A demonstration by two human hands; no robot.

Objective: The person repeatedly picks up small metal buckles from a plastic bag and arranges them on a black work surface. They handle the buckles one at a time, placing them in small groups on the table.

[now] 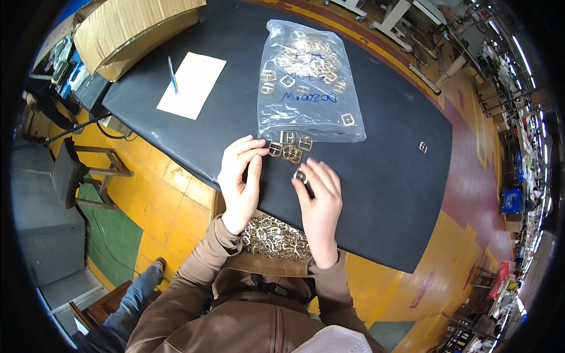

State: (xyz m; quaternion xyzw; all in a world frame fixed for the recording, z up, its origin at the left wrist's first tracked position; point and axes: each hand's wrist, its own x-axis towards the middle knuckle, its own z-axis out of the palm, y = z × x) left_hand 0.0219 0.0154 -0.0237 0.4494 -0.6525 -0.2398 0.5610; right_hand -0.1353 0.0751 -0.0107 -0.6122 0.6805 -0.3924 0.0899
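Small metal buckles [288, 137] lie in a loose cluster on the dark tabletop, by the near edge of a clear plastic bag. My left hand [240, 179] is beside the cluster with its fingers stretched out and thumb apart. Its fingertips are at the leftmost buckle [275, 149]; whether they touch it I cannot tell. Just right of and nearer than the cluster, my right hand [321, 197] pinches one buckle [301, 176] between thumb and fingers. Below my wrists, an open drawer or box of many buckles [273, 236] sits at the table's near edge.
The clear bag [312, 120] holds many buckles and has handwriting on it. One buckle [423, 147] lies alone on the right. A paper sheet [197, 88] with a pen [172, 75] lies far left, near a cardboard box [132, 29]. A stool [73, 170] stands left of the table.
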